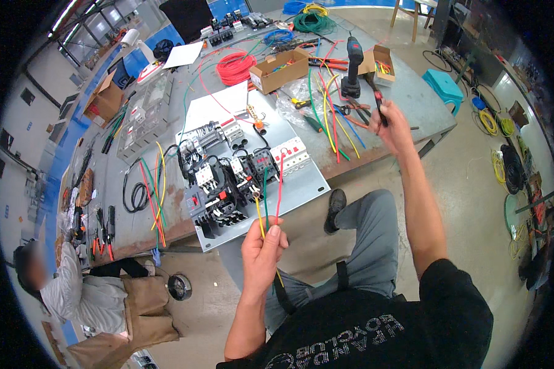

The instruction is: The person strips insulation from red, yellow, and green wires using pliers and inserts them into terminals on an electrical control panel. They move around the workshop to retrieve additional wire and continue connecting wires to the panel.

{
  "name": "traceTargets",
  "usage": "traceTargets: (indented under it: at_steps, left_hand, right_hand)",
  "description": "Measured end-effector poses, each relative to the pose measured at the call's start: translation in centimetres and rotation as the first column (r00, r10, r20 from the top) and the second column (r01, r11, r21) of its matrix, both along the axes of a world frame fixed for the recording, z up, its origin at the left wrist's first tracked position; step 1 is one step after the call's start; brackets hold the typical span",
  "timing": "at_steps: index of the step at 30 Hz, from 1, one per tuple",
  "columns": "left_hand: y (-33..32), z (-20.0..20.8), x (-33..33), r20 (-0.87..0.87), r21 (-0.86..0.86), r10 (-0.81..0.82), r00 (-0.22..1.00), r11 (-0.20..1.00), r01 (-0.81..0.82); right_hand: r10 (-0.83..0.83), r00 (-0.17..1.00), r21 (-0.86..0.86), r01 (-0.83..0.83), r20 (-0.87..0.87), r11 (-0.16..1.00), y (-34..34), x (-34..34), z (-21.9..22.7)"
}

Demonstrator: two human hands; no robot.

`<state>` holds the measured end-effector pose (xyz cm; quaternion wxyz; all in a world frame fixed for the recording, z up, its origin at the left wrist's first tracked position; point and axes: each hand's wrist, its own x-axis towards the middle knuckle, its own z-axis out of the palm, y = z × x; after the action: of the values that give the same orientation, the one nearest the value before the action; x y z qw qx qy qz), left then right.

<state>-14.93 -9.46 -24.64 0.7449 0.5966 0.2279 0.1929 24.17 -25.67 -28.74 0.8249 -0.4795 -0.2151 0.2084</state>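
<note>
My left hand (263, 253) pinches several wires close to the front edge of the metal plate (306, 192): a yellow wire (260, 215), a green wire (266, 203) and a red wire (280, 190). They run up to the electrical parts mounted on that plate, among them a white breaker block (291, 154) with red switches and black contactors (228, 187). Further right, over the table, my right hand (393, 126) is closed round a black-handled hand tool (378, 98); its exact kind is unclear. Orange-handled pliers (356, 117) lie beside that hand.
A cordless drill (352, 67) stands near two cardboard boxes (280, 71). Loose coloured wires (329, 117) lie across the grey table (406, 111). A red wire coil (235, 67) is further back. At the left another person (86, 295) works; a turquoise stool (443, 89) stands right.
</note>
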Motion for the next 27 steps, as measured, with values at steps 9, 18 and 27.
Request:
traceTargets:
  at_steps: [9, 18, 27]
  left_hand:
    - [-1.9, -0.9, -1.2, -0.096, 0.166, -0.025, 0.995, 0.985, 0.04]
    - [-2.8, -0.3, -1.2, -0.125, 0.162, -0.035, 0.992, 0.985, 0.055]
    - [-2.9, -1.5, -2.5, -0.167, 0.161, -0.018, 0.986, 0.986, 0.045]
  right_hand:
    - [0.297, 0.933, -0.009, -0.305, -0.205, 0.952, 2.6, -17.8, 2.8]
    - [0.297, 0.95, -0.172, -0.278, 0.094, 0.945, 3.9, -21.6, 4.2]
    - [0.165, 0.962, -0.132, -0.139, 0.217, 0.981, 4.1, -22.1, 3.3]
